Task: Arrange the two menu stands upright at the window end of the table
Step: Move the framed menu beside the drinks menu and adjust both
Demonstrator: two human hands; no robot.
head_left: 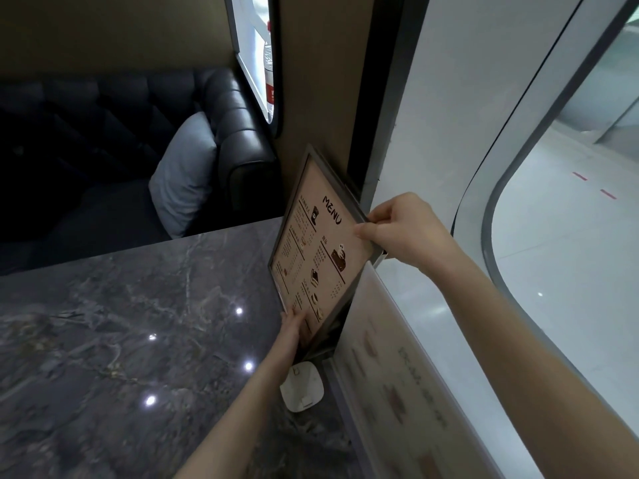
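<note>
A framed menu stand (320,243) with beige paper and the word MENU stands tilted at the window end of the dark marble table (138,323). My right hand (401,229) grips its upper right edge. My left hand (294,326) holds its lower corner near the table top. A second menu stand (397,375), pale and blurred, stands upright along the window side, nearer to me, just right of the first.
A white square device (302,388) lies on the table next to my left forearm. A black leather bench (145,140) with a grey cushion (186,178) sits across the table. The curved window (570,236) runs along the right. A bottle (269,67) shows behind a small far window.
</note>
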